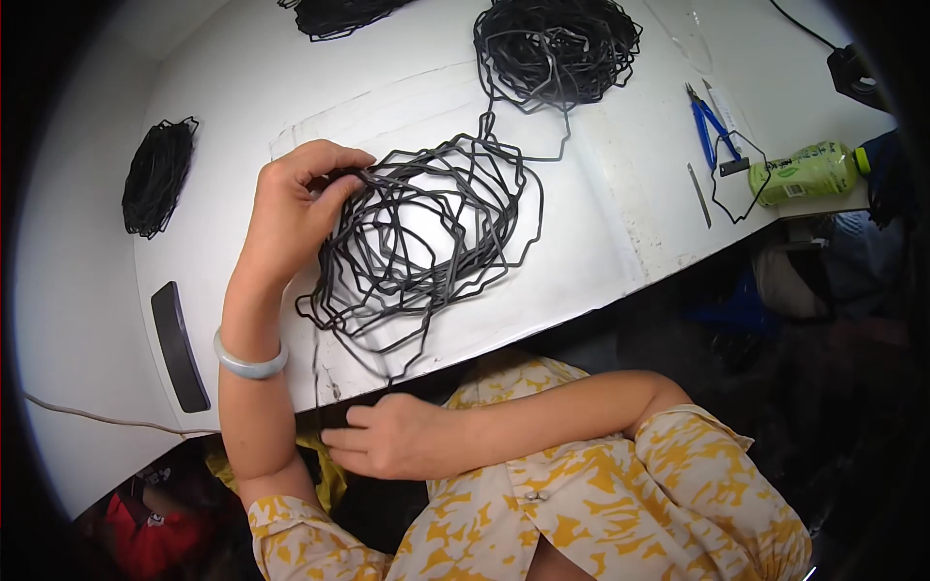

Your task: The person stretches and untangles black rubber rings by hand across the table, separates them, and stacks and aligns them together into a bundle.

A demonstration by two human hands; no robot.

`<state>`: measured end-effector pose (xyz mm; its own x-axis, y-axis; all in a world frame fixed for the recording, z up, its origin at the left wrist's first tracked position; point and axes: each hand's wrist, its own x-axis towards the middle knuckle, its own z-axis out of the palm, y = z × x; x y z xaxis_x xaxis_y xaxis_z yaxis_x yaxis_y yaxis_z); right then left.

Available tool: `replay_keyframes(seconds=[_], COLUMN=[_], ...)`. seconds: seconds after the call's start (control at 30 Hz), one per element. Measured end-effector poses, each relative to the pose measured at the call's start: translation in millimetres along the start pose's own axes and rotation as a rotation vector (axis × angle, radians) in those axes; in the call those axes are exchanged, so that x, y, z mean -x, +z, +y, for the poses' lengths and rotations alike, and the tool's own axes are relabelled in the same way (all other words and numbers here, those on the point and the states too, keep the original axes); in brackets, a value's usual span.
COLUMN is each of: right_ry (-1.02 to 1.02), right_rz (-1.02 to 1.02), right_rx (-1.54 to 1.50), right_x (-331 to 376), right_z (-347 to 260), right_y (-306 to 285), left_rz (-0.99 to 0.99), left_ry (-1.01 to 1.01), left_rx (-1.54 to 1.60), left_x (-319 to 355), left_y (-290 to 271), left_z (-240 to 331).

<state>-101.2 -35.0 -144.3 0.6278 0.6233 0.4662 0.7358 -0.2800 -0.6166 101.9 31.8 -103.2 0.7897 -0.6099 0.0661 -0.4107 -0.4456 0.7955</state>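
A loose tangle of thin black bent rings (436, 261), like rubber gaskets, lies on the white table in front of me. My left hand (305, 203) grips its upper left edge between thumb and fingers. Below the table's front edge is my right hand (397, 436), its fingers curled together and pointing left. A thin dark strand hangs from the tangle toward those fingertips; what they hold, if anything, I cannot make out. One loop trails from the tangle toward a denser heap of black rings (557, 53) at the far side.
More black ring bundles lie at the left (160, 177) and far left top (344, 15). Blue-handled nippers (712, 126), a thin metal strip (698, 196), a single black ring (717, 203) and a green bottle (804, 174) sit at right. A dark flat bar (179, 347) lies left.
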Motion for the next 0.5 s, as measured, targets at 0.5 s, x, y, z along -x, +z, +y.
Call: replay_keyframes(seconds=[0.5], right_ry=[-0.227], right_rz=[0.129], right_rx=[-0.234], right_x=[-13.9], right_z=[-20.9], right_y=[26.2], left_rz=[0.344], left_ry=[0.239], left_rx=[-0.071], left_x=[-10.2], left_y=[11.6], left_z=[-15.3])
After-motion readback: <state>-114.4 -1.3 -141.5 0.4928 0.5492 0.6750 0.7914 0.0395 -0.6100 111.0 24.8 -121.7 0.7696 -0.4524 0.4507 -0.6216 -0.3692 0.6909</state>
